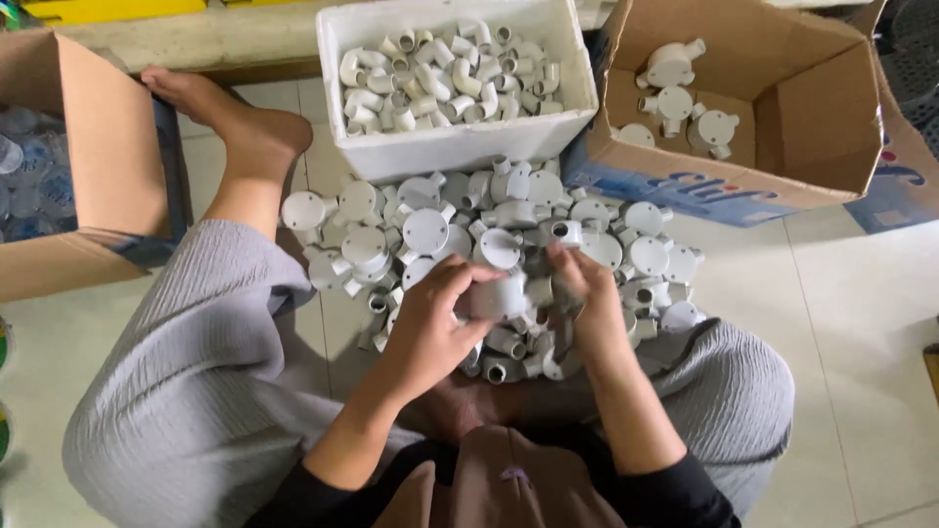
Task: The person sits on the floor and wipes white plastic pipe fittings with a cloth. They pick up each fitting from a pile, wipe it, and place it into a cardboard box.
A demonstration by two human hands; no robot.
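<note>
Holding a white round junction box [497, 295] between both hands, left [430, 328] and right [587, 303], you keep it lying sideways above the floor pile [440, 230]. Far off, a foam box [460, 147] holds elbows; the cardboard box [822, 117] holds junction boxes.

— What is the person wearing?
— Loose grey trousers [186, 391] of a soft, finely ribbed cloth, reaching partway down the leg, and a black top with long sleeves [323, 494] pushed up above the wrists.
— Anything over the top?
— A brownish garment [499, 484] at the chest, with a small purple mark on it.
— Shoes, gloves?
— The left hand [430, 328], the right hand [587, 303] and the foot [230, 112] are bare.
</note>
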